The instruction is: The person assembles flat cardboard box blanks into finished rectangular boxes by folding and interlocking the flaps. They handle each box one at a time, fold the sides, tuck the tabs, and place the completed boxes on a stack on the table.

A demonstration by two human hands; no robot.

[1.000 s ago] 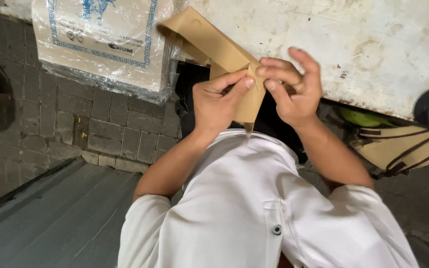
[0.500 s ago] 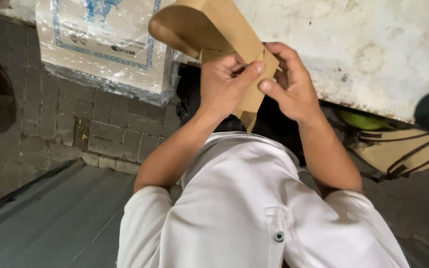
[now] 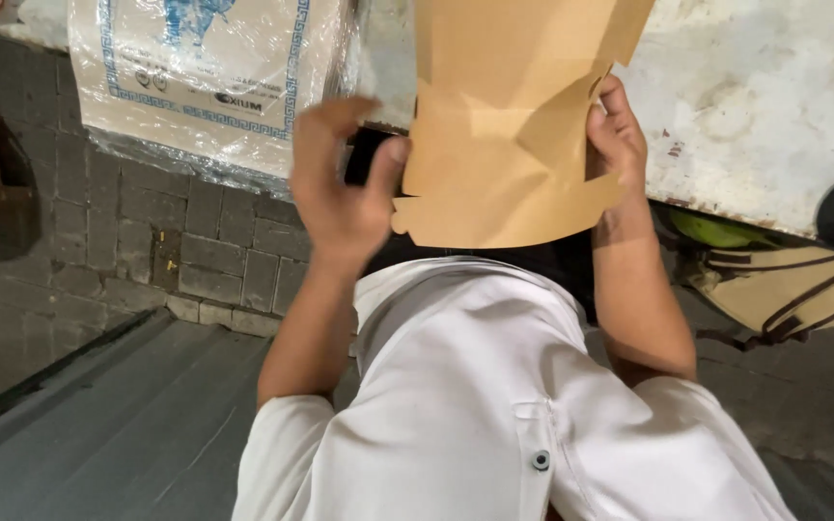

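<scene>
Cardboard: flat brown die-cut cardboard sheet (image 3: 509, 125), creased and notched along its lower edge, held up in front of the chest and filling the upper middle of the view; its top runs out of the picture.
Change: a second ago the same sheet was a narrow folded strip pinched between both thumbs low by the collar; now it stands spread wide and raised, with fold lines showing across its face.
Meaning: the piece looks to be opened out rather than folded tighter, so the shaping of it seems at an early stage, judged from the flat panels.
Left hand: left hand (image 3: 340, 188) blurred with motion, fingers loosely curled, thumb tip touching the sheet's left edge; no firm pinch can be made out.
Right hand: right hand (image 3: 615, 135) wrapped round the right edge, fingers closed on the cardboard and bearing its weight.
Behind: stained white board surface (image 3: 755, 106) to the right; clear plastic-wrapped printed package (image 3: 195, 87) to the left, above a grey brick wall (image 3: 156, 241).
Below: white buttoned shirt (image 3: 475, 405); tan bag with dark straps (image 3: 793, 289) at right.
</scene>
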